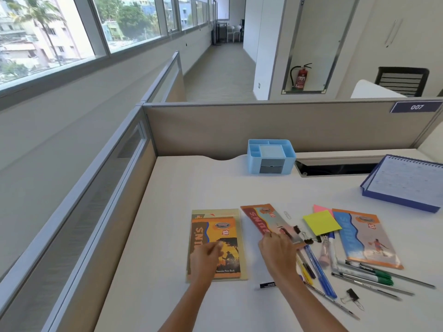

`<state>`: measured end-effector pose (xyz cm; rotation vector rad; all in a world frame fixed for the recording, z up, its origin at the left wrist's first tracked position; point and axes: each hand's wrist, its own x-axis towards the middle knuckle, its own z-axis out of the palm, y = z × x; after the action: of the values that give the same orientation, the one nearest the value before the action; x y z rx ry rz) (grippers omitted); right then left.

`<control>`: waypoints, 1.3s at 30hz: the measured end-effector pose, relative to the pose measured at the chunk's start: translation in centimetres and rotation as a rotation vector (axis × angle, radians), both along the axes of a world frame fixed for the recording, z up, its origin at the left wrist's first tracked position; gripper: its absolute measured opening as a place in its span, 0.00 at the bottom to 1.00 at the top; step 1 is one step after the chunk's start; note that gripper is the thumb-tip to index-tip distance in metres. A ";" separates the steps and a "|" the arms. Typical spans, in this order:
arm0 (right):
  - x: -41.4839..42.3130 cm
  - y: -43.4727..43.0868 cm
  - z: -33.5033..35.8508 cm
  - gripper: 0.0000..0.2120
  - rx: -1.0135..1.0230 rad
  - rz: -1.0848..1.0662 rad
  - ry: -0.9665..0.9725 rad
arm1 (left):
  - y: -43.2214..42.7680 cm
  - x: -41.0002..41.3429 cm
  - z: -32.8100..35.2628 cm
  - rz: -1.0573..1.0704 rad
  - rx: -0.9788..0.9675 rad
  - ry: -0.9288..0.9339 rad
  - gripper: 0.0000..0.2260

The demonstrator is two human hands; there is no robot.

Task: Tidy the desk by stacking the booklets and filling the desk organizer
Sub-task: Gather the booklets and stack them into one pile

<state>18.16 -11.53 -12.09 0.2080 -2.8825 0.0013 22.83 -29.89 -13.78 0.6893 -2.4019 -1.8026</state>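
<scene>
The desk (182,192) is a proper mess on our right side. The blue organizer (271,155) sits way back at 12 o'clock against the partition (263,125), well apart from everything else. A calendar (405,183) is propped at 2 o'clock.

The clutter crowds our right hand (278,250). There are pens (318,271) just beside the wrist at 4 o'clock, and green markers (369,274) lie further out. A binder clip (352,295) is at 5 o'clock. At 1 o'clock a yellow pad (321,222) overlaps a pink pad (320,208) and touches the right booklet (366,238). A paper clip (287,214) lies just beside the middle booklet (268,221).

Both forearms come in from 6 o'clock. Our left hand (206,259) rests on the stack (217,236) at 9 o'clock, an orange booklet on top of a beige one. The fingers are loosely bent with the tips touching the cover, not gripping. It's blurry, so that's all we can say.

Our right hand has thumb and fingers pinched on the near end of the middle booklet. That one lies slanted, with its far end pointing to 11 o'clock, just beside the stack.
</scene>
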 end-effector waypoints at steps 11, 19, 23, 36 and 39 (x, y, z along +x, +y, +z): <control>5.3 -4.0 0.1 0.09 -0.360 0.150 -0.160 | 4.0 -1.7 0.9 0.079 0.497 -0.240 0.04; 2.4 -0.4 -0.6 0.16 -0.768 -0.279 -0.507 | -0.5 -1.0 -0.6 0.034 0.418 -0.254 0.04; 2.2 -1.9 -1.6 0.05 -0.990 -0.373 -0.571 | -1.5 -0.6 -0.7 0.015 -0.085 -0.155 0.06; 1.4 -6.5 -2.2 0.06 -0.877 -0.366 -0.527 | -3.6 -0.5 -1.6 -0.013 -0.599 -0.360 0.18; 1.5 -6.4 -2.5 0.07 -0.827 -0.348 -0.515 | -3.5 -0.8 -1.8 -0.021 -0.546 -0.324 0.17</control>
<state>19.63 -17.97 -14.55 -0.5128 -3.0453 1.3091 22.03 -33.41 -15.60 0.9334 -2.9185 -1.0044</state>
